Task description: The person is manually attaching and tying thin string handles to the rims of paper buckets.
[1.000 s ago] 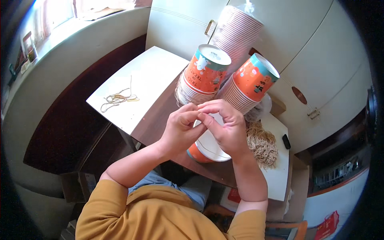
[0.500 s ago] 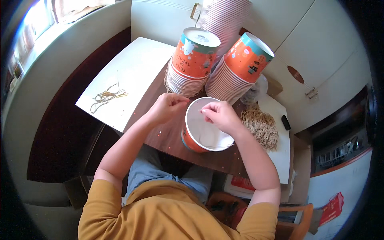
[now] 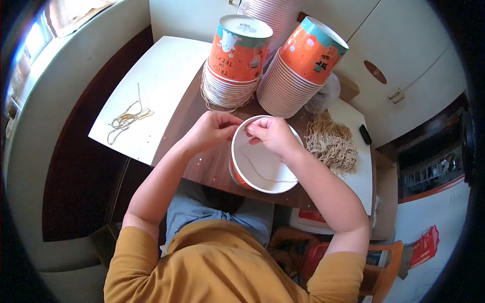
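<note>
An open paper bucket (image 3: 238, 174), white inside and orange outside, stands upright in front of me on the brown tabletop. A thin beige cord (image 3: 270, 180) lies inside it, running from the right side of the rim and curving up toward my right hand. My right hand (image 3: 270, 135) reaches over the opening, thumb and fingers pinched on the cord just inside the far left rim. On the outer side of that same rim, my left hand (image 3: 214, 132) is closed with its fingertips against the edge; whatever it pinches is hidden.
Behind stand two stacks of upside-down orange buckets, a left stack (image 3: 237, 55) with cords around its lower part and a right stack (image 3: 305, 60). A heap of beige cords (image 3: 333, 144) lies to the right, beside a black object (image 3: 365, 135). Loose cords (image 3: 129, 120) rest on the white left panel.
Both hands have come together at the bucket's far left rim, the left moving right until its fingertips reach the edge. The view has shifted slightly.
</note>
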Tool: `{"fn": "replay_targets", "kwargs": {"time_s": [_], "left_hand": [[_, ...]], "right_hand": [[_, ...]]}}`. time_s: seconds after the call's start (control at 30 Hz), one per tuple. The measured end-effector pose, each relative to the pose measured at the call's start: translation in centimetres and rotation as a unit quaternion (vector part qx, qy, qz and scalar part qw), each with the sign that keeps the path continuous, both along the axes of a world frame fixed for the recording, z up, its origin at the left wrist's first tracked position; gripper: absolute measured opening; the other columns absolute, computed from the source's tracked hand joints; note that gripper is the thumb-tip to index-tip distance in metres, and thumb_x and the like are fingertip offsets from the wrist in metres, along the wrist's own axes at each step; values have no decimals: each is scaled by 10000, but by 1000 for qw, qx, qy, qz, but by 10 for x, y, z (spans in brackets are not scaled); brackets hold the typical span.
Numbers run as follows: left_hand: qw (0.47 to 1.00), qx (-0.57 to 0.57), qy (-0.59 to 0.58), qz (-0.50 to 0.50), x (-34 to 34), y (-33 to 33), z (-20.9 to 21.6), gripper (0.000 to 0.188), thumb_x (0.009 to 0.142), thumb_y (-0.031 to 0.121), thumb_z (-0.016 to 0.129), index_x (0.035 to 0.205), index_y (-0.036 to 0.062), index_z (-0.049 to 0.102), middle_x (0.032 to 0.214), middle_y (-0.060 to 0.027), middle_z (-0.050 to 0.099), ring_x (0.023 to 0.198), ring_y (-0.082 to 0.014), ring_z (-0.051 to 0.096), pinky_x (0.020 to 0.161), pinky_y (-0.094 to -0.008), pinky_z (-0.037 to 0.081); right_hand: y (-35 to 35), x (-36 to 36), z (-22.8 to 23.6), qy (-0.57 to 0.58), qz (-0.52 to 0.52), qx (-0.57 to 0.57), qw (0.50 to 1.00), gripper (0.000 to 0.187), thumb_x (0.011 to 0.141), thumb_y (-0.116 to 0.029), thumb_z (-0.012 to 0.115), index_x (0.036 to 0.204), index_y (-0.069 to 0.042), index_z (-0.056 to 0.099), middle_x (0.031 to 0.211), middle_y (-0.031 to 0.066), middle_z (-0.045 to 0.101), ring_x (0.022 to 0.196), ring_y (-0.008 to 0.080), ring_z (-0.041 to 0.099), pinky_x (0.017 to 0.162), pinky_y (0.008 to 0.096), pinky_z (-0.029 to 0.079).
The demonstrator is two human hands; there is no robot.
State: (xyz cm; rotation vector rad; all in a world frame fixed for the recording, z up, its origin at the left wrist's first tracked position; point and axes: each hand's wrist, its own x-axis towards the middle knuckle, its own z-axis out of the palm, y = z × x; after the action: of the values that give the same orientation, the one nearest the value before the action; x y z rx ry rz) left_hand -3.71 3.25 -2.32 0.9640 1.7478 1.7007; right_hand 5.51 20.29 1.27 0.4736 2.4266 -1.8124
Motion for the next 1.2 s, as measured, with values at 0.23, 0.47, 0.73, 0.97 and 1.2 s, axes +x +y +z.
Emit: {"fn": "replay_targets", "kwargs": {"time_s": [0.23,0.47,0.73,0.97,1.2], "left_hand": [[996,-62,47,34,23,-16,10,209,864,49,607,1043,-36,674,830,-86,691,751,-92,617,698,-258,516],[991,-67,112,44,20,-13,13,200,851,49,617,1024,-32,678,858,-122,705,776,-123,650,719,-284,525],[986,-72,148,15,13,-10,18,205,848,59,619,1028,-18,679,865,-137,704,792,-150,669,725,-298,528],[991,-79,110,-4,16,-16,20,194,855,52,607,1019,-18,680,833,-133,698,752,-136,664,707,-283,526],[984,-105,126,73,48,-35,28,186,830,44,641,1001,-9,690,859,-134,698,751,-130,645,681,-286,516]], "right_hand": [[-9,23,4,5,-12,-10,1000,158,868,-138,651,859,14,693,775,50,669,675,118,612,625,260,512],[-11,21,2,17,-31,10,999,159,865,-135,649,830,14,693,736,48,664,653,114,601,610,261,500],[-11,14,-2,14,-37,17,999,155,851,-131,651,788,3,695,720,51,669,622,112,603,584,262,502],[-18,12,1,-3,-37,4,999,165,864,-138,637,795,0,696,730,53,673,629,109,606,592,261,508],[-22,24,16,-50,36,-42,997,153,904,-132,606,916,0,682,850,54,681,729,115,603,706,256,495]]}}
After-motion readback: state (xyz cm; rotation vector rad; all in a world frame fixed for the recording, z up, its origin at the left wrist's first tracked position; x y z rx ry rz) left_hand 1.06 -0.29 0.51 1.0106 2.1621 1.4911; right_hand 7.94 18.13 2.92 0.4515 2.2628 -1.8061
